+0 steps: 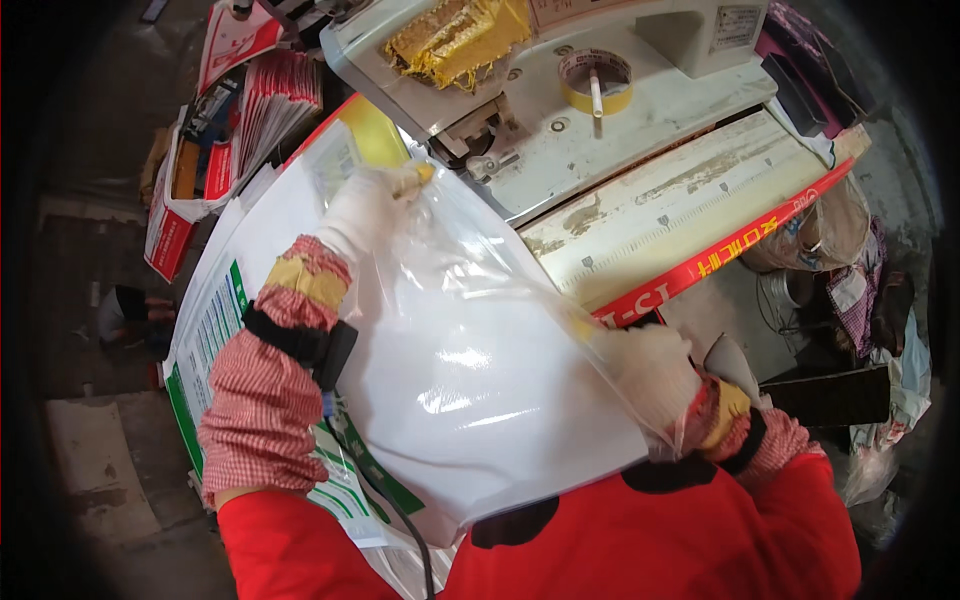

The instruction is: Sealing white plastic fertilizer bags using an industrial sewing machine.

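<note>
A large white printed sack [262, 232] with green bands lies across my front, and a clear plastic film [470, 350] is spread shiny and wrinkled over white material. My left hand [375, 208], in a white glove with yellow fingertips, pinches the film's far edge close to the sewing machine. At the film's right edge, my right hand [645, 372], gloved too, is closed on it, its fingertips partly hidden. Between my two hands the edge runs slanting and fairly taut. Red checked sleeve covers reach up both forearms.
Ahead stands an industrial sewing machine [640, 120] with yellow cloth [460, 42] on its arm. A tape roll [597, 82] holding a white stick rests on its bed. A ruler-marked board [690, 195] edges the table. Red-and-white boxes [215, 170] stand left; bags and cloth lie right.
</note>
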Available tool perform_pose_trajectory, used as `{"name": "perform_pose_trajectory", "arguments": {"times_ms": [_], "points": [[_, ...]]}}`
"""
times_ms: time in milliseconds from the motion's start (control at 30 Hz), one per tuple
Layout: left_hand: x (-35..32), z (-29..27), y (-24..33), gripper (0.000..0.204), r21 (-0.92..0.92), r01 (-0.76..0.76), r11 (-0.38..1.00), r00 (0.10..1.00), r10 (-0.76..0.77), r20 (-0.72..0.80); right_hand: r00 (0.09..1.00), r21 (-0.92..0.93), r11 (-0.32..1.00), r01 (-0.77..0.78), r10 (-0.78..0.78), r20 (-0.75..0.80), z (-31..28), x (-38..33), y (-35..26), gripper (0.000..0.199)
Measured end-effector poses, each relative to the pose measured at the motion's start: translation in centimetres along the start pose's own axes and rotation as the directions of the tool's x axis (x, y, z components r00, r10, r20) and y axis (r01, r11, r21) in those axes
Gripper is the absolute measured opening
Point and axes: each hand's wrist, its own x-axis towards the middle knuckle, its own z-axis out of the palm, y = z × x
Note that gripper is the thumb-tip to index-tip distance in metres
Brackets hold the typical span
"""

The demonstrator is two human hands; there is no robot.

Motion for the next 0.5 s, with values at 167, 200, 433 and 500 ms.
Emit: {"name": "perform_pose_trajectory", "arguments": {"times_ms": [167, 200, 433, 500], "points": [[1.5, 0.4, 0.6, 0.021, -0.216, 0.014, 0.976, 0.993, 0.013, 0.120, 0.993, 0.148, 0.984, -0.096, 0.106, -0.061, 0.3, 0.9, 0.3, 0.032], [2.2, -0.1, 0.8, 0.022, -0.255, 0.029, 0.967, 0.993, 0.002, 0.117, 0.920, 0.191, 0.977, 0.092, -0.010, -0.392, 1.5, 2.2, 0.7, 0.029], [9.1, -9.5, 4.9, 0.028, 0.934, -0.167, 0.315, 0.910, 0.413, 0.023, 0.710, -0.127, 0.928, 0.351, -0.352, -0.610, 5.8, 14.9, 4.3, 0.016], [10.4, -11.3, 5.5, 0.027, 0.948, -0.185, 0.258, 0.848, 0.530, 0.021, 0.828, -0.199, 0.948, 0.248, -0.314, -0.466, 2.2, 18.6, 2.4, 0.019]]}}
